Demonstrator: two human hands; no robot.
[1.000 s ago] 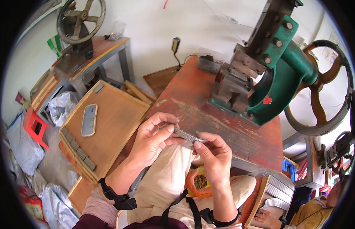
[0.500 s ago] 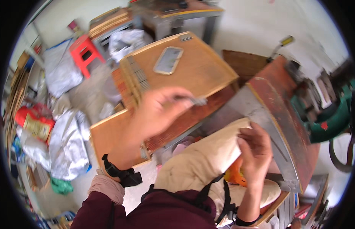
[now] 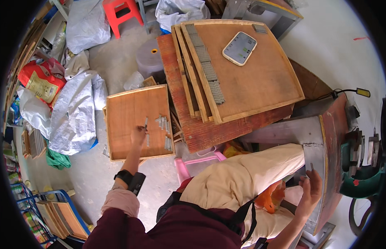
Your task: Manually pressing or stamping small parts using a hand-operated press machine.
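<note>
My left hand [image 3: 138,136] reaches down into the lower wooden tray [image 3: 124,101], its fingers pinched at one end of a small grey metal strip [image 3: 146,121]. Beside it in the tray lie several more small metal strips [image 3: 163,122] in loose clusters. Off to the right, my right hand [image 3: 311,189] is raised by the bench edge with bent fingers. A thin dark metal piece [image 3: 312,167] sticks up from its fingertips. On the upper wooden tray [image 3: 259,91], rows of grey metal pieces [image 3: 207,68] line the left edge.
A phone [image 3: 240,48] lies on the upper tray, which tops a stack on a red-brown board [image 3: 193,135]. A green vise [image 3: 359,182] is mounted at the right bench. A pink stool [image 3: 182,171] stands near my legs. Silvery sacks [image 3: 72,112] and a red stool [image 3: 122,15] are at left.
My left hand has moved from near the upper tray, where it held a small metal piece, down and left into the lower tray. My right hand has moved right and down, and the view has shifted.
</note>
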